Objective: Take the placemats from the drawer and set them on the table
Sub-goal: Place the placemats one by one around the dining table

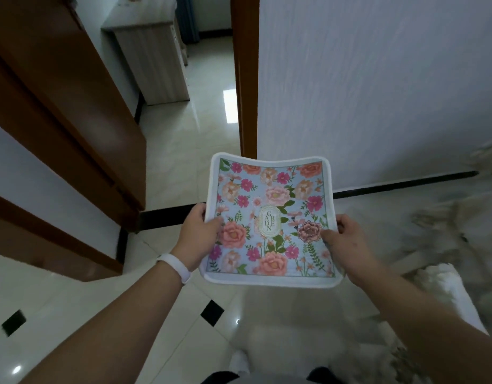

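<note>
A floral placemat with a white border and pink and orange flowers on pale blue is held flat in the air in front of me, over the tiled floor. My left hand grips its left edge, thumb on top. A white band circles that wrist. My right hand grips the right edge the same way. No drawer or table shows in the view. I cannot tell whether more mats lie under the top one.
A brown wooden door stands open at the left. A doorway with a brown frame lies straight ahead, with a grey cabinet beyond it. A white wall fills the right. Blurred pale shapes sit at the lower right.
</note>
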Action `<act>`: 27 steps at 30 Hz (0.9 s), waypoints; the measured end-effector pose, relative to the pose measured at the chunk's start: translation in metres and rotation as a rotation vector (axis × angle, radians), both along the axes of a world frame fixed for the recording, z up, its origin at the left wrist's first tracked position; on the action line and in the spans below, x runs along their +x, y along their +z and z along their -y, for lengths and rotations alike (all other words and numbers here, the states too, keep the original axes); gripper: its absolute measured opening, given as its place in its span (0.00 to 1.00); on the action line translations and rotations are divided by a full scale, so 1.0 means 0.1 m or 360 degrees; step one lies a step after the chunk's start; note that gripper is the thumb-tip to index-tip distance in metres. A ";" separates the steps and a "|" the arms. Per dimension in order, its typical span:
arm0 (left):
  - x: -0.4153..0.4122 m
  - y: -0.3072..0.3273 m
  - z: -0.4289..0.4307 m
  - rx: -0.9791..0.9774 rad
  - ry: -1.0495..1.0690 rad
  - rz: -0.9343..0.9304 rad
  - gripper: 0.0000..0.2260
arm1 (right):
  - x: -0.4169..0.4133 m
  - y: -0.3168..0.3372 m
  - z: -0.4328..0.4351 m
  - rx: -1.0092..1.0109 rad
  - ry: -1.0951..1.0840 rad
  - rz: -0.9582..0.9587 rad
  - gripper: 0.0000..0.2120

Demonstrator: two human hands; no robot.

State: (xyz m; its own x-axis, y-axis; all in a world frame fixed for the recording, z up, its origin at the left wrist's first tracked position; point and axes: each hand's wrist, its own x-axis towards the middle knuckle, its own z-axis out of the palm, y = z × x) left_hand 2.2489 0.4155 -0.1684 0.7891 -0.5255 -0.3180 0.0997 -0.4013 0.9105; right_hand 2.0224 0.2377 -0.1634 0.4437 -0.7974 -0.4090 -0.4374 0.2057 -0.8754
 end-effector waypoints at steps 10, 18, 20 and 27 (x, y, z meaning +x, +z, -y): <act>0.51 -0.09 0.63 -0.0053 -0.0263 -0.0046 0.04 | 0.17 0.18 0.17 -0.0069 -0.0259 -0.0046 0.07; 0.44 -0.13 1.46 -0.0020 -0.0453 -0.0009 0.05 | 0.04 -0.04 0.75 -0.0080 -0.0450 -0.0110 0.05; 0.43 -0.13 1.72 -0.0010 -0.0450 0.0002 0.05 | 0.04 -0.11 1.01 -0.0061 -0.0451 -0.0115 0.07; 0.34 -0.09 2.86 0.0095 -0.0520 0.0006 0.03 | -0.15 -0.12 2.06 -0.0024 -0.0511 -0.0064 0.06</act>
State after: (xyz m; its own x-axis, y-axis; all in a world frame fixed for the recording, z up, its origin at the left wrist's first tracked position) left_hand 2.2830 0.1297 -0.1772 0.5832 -0.7315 -0.3532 -0.0463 -0.4640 0.8846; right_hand 2.0078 0.0321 -0.1754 0.1524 -0.9001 -0.4082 -0.3865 0.3258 -0.8628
